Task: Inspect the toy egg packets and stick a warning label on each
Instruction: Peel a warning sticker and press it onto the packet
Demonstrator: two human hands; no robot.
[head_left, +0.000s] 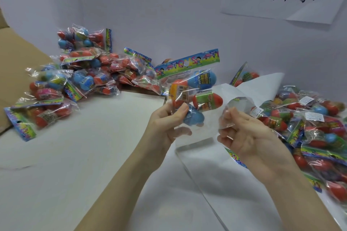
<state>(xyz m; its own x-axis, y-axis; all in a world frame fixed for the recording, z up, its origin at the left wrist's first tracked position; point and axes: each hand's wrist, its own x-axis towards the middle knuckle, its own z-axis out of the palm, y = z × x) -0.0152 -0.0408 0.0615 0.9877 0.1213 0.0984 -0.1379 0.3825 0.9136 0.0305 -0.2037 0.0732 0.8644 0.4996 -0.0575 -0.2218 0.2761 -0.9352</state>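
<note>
The packet (189, 88) hangs in the air between the hands, its long axis tilted, header card up and away, eggs toward the wrists. The left hand (167, 124) pinches its lower corner, thumb on the blue egg. The right hand (242, 133), just beside it, curls around a clear film (234, 112). Bare white surface (93, 155) spreads left of and below the left hand. 1 pile (84, 77) lies beyond the left hand, another pile (315, 127) crowds the right hand.
</note>
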